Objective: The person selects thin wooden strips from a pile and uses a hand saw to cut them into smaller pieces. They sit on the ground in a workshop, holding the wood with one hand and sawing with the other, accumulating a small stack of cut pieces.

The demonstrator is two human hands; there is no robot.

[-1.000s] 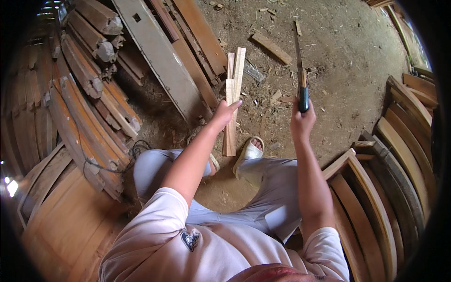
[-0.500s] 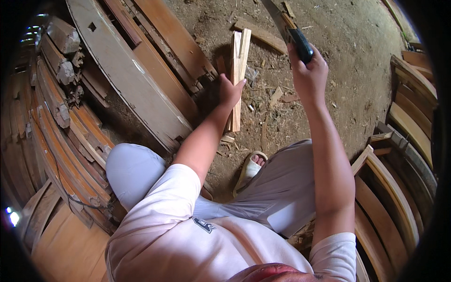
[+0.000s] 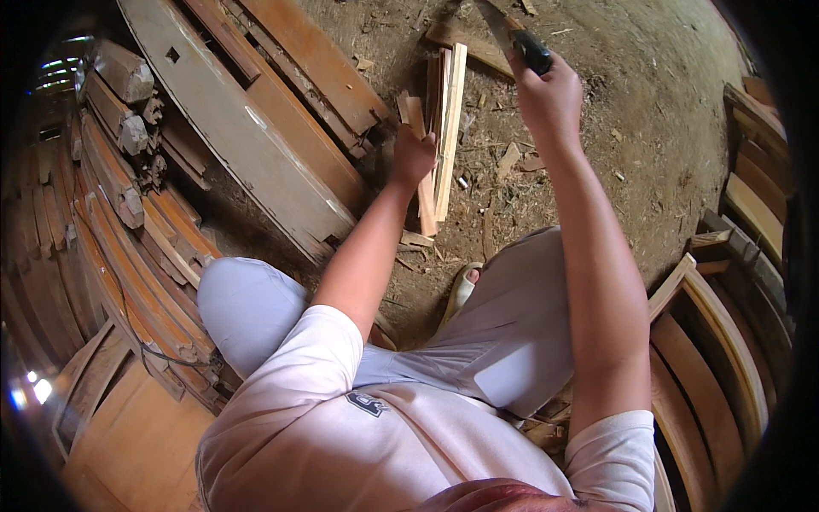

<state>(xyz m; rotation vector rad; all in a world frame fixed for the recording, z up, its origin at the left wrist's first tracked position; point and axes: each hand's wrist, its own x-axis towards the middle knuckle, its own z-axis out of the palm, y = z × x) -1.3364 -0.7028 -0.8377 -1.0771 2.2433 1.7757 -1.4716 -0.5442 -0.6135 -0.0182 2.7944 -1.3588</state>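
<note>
My left hand (image 3: 415, 157) is closed around a short wooden strip (image 3: 426, 209), whose top pokes out above the fingers. Right beside it, longer pale strips (image 3: 450, 128) lean at a slight slant, close to the knuckles. At the upper middle, my right hand (image 3: 550, 98) grips the black handle (image 3: 536, 53) of a large knife. Its blade (image 3: 495, 21) points up and left, blurred and partly cut off by the picture's edge.
A flat board (image 3: 482, 55) lies on the dirt floor beyond the strips, among chips. Long brown planks (image 3: 281, 102) fill the left, beside stacked timber (image 3: 128, 282). Curved wooden frames (image 3: 721, 341) stand at right. My sandalled foot (image 3: 461, 290) is near the strips.
The wooden strips, close together before, are now spread apart, with one in my left hand tilted to the left. My right hand has moved slightly up and left with the knife.
</note>
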